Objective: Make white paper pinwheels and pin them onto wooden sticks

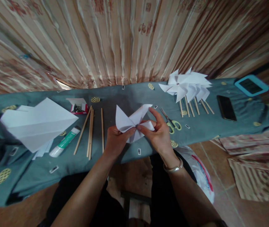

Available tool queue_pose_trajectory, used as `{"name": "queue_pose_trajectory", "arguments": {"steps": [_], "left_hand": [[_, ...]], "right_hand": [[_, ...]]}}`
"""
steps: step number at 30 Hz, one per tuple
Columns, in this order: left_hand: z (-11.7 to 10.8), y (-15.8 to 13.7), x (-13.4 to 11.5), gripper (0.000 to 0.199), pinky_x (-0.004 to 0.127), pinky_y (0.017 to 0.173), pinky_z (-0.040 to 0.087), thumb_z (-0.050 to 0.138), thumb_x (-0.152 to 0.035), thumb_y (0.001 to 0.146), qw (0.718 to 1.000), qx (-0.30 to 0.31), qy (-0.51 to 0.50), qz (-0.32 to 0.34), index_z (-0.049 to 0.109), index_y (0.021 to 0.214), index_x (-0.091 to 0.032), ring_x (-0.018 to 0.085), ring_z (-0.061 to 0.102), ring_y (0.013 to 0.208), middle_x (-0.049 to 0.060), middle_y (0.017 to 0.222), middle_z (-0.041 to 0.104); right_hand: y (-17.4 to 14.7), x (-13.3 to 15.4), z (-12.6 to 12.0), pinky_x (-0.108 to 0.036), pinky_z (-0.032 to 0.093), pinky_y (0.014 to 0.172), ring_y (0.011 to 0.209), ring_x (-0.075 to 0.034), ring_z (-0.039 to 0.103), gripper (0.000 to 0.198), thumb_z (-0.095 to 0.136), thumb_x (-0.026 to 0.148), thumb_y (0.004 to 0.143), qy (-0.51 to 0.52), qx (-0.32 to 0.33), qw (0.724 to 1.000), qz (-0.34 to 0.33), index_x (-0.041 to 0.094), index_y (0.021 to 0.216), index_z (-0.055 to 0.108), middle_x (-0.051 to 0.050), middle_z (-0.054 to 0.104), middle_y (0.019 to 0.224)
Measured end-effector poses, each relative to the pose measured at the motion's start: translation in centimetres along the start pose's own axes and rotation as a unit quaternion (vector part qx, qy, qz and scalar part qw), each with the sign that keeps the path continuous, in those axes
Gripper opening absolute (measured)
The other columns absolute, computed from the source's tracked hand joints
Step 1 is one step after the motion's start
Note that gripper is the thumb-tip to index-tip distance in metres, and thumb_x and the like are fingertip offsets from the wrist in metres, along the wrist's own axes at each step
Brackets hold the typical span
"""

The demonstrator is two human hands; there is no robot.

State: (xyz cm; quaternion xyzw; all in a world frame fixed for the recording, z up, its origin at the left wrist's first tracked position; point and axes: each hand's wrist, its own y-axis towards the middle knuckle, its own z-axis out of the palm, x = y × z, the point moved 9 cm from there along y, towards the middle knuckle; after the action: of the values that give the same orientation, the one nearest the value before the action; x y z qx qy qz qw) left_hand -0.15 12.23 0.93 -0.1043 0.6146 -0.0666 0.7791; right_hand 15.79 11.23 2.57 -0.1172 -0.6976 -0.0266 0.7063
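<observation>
A white paper pinwheel with its points folded toward the centre is held above the table between my two hands. My left hand pinches it at the lower left, thumb pressed at the middle. My right hand grips its right side, the thumb also at the centre and the index finger stretched up to a blade tip. Whether a pin sits under the thumbs is hidden. Beside my right hand lie scissors with light green handles. A single wooden stick lies just left of my left hand.
Several finished pinwheels on sticks overlap at the back right, near a black phone and a blue-framed device. On the left are white paper sheets, a glue stick, a small box of pins and more wooden sticks.
</observation>
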Motion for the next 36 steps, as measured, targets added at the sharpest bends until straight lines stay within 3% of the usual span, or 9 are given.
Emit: {"name": "queue_pose_trajectory", "arguments": {"steps": [5, 11, 18, 21, 24, 30, 36], "left_hand": [[0.0, 0.0, -0.5, 0.019, 0.03, 0.067, 0.054, 0.08, -0.023, 0.058, 0.999, 0.004, 0.048, 0.018, 0.08, 0.075, -0.015, 0.022, 0.071, 0.072, 0.005, 0.076, 0.078], [-0.2, 0.1, 0.3, 0.017, 0.028, 0.062, 0.052, 0.08, -0.023, 0.057, 1.0, -0.001, 0.026, 0.004, 0.08, 0.072, -0.015, 0.02, 0.069, 0.066, 0.004, 0.072, 0.077], [-0.2, 0.0, 0.8, 0.021, 0.029, 0.066, 0.054, 0.081, -0.024, 0.055, 1.0, -0.007, 0.0, -0.02, 0.08, 0.074, -0.015, 0.021, 0.07, 0.069, 0.004, 0.075, 0.077], [-0.4, 0.2, 0.5, 0.023, 0.03, 0.071, 0.055, 0.082, -0.023, 0.053, 0.999, -0.02, -0.025, -0.015, 0.08, 0.075, -0.016, 0.021, 0.071, 0.072, 0.004, 0.077, 0.078], [-1.0, 0.4, 0.5, 0.021, 0.03, 0.069, 0.054, 0.083, -0.024, 0.052, 0.999, -0.04, -0.031, -0.01, 0.078, 0.07, -0.015, 0.02, 0.07, 0.069, 0.004, 0.073, 0.077], [-0.7, 0.2, 0.7, 0.021, 0.032, 0.068, 0.055, 0.083, -0.027, 0.053, 1.0, -0.012, 0.008, -0.009, 0.078, 0.07, -0.015, 0.023, 0.071, 0.071, 0.005, 0.074, 0.078], [-0.7, -0.3, 1.2, 0.02, 0.03, 0.064, 0.055, 0.081, -0.026, 0.052, 0.999, -0.014, 0.04, -0.022, 0.078, 0.068, -0.015, 0.023, 0.071, 0.07, 0.004, 0.072, 0.077]], "right_hand": [[-0.2, 0.1, -0.1, -0.035, 0.058, 0.06, 0.063, -0.019, 0.067, 0.082, 0.081, 0.034, 0.069, -0.016, -0.004, 1.0, -0.015, 0.025, 0.141, 0.042, 0.002, 0.073, 0.08], [-0.3, 0.0, -0.3, -0.037, 0.057, 0.061, 0.064, -0.019, 0.067, 0.081, 0.079, 0.033, 0.072, -0.07, -0.001, 0.997, -0.025, 0.027, 0.143, 0.041, 0.001, 0.074, 0.085], [-0.3, -0.1, 0.0, -0.038, 0.058, 0.061, 0.065, -0.021, 0.067, 0.08, 0.08, 0.034, 0.071, -0.048, 0.008, 0.999, -0.019, 0.028, 0.141, 0.044, 0.001, 0.073, 0.082], [0.1, 0.1, -0.7, -0.038, 0.059, 0.074, 0.078, -0.021, 0.071, 0.073, 0.083, 0.039, 0.066, -0.004, -0.002, 1.0, -0.023, 0.025, 0.132, 0.052, -0.002, 0.076, 0.091], [0.6, 0.4, -1.8, -0.036, 0.058, 0.081, 0.085, -0.02, 0.071, 0.053, 0.083, 0.045, 0.066, 0.02, -0.003, 0.999, -0.025, 0.024, 0.111, 0.065, -0.002, 0.077, 0.094], [1.0, -0.5, -0.5, -0.027, 0.053, 0.06, 0.061, -0.014, 0.063, 0.035, 0.082, 0.052, 0.065, -0.042, 0.155, 0.987, 0.025, 0.021, 0.078, 0.075, 0.001, 0.073, 0.071], [0.9, -0.9, 0.0, -0.027, 0.05, 0.056, 0.056, -0.012, 0.057, 0.028, 0.085, 0.045, 0.061, -0.05, 0.131, 0.99, 0.011, 0.02, 0.071, 0.075, 0.002, 0.071, 0.064]]}}
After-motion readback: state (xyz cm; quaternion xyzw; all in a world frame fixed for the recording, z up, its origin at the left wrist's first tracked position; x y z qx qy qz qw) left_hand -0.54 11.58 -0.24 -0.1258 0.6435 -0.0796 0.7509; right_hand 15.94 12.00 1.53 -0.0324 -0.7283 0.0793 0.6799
